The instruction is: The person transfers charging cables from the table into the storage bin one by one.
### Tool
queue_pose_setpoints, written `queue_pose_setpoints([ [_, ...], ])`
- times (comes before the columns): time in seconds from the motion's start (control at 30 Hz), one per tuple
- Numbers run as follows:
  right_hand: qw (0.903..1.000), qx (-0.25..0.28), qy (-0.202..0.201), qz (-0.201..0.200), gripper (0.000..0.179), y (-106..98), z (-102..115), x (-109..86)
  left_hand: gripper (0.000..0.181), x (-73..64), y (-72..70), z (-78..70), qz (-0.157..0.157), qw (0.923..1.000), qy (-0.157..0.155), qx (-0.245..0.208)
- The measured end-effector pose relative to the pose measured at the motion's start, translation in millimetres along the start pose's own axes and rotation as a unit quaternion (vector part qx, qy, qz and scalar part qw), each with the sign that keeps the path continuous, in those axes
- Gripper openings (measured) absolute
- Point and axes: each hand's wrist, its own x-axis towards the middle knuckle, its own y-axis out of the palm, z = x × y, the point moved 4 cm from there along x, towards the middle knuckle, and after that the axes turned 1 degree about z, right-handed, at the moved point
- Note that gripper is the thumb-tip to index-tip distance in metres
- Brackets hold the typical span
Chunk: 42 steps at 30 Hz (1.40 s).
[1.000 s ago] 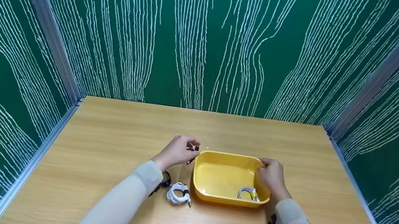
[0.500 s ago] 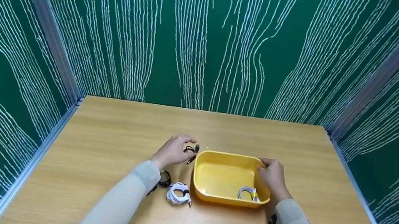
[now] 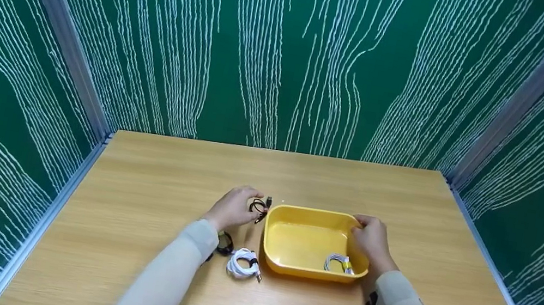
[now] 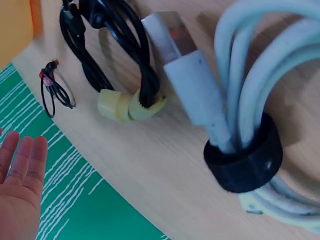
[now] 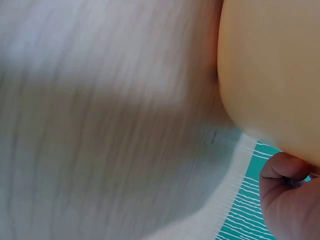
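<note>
My right hand point(image 3: 371, 239) grips the right rim of a yellow plastic bin point(image 3: 297, 271), its thumb curled over the edge. Inside the bin lies a coiled grey cable point(image 3: 330, 261) with a yellow tie. Just left of the bin my left hand point(image 3: 234, 209) hovers with fingers extended, holding nothing. Beside its fingertips rests a small black USB cable point(image 3: 268, 202), apart from the hand in the left wrist view. Close to my left wrist are a black cable point(image 4: 148, 82) with a pale yellow tie and a coiled white USB cable point(image 4: 195, 87) with a black strap.
Everything stands on a wooden table point(image 3: 163, 173). Green panels point(image 3: 291, 67) with white wavy lines enclose it at the back and both sides, with metal posts point(image 3: 68, 30) at the corners.
The left hand has let go of the small black cable, spread its fingers and drawn slightly left. The right hand and bin have stayed in place.
</note>
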Motion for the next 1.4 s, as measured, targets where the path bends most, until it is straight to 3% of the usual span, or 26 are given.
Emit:
queue_pose_setpoints([
  [0.3,0.9998,-0.004,-0.013,-0.014,0.030,0.2,0.6,0.2,0.052,5.5,7.8,3.8,0.003,0.9995,0.024,0.023],
  [0.43,1.0000,0.007,-0.002,-0.003,0.031,-0.1,1.4,0.1,0.050,5.8,10.4,4.8,0.003,0.9994,0.029,0.020],
  [0.67,0.9999,0.004,0.007,0.006,0.032,0.0,1.0,-0.6,0.044,6.5,16.2,4.5,0.021,0.9993,0.024,0.021],
  [1.07,0.9999,0.002,0.007,0.011,0.033,0.1,0.4,-0.1,0.044,10.7,28.7,10.7,0.017,0.9986,-0.011,0.048],
  [1.23,1.0000,-0.002,-0.007,-0.001,0.031,-0.9,2.8,-1.9,0.037,13.1,33.3,15.6,0.013,0.9968,-0.005,0.079],
  [1.4,0.9999,0.000,-0.010,0.000,0.032,-1.1,3.2,-2.4,0.023,14.8,36.1,18.5,0.013,0.9965,-0.010,0.082],
])
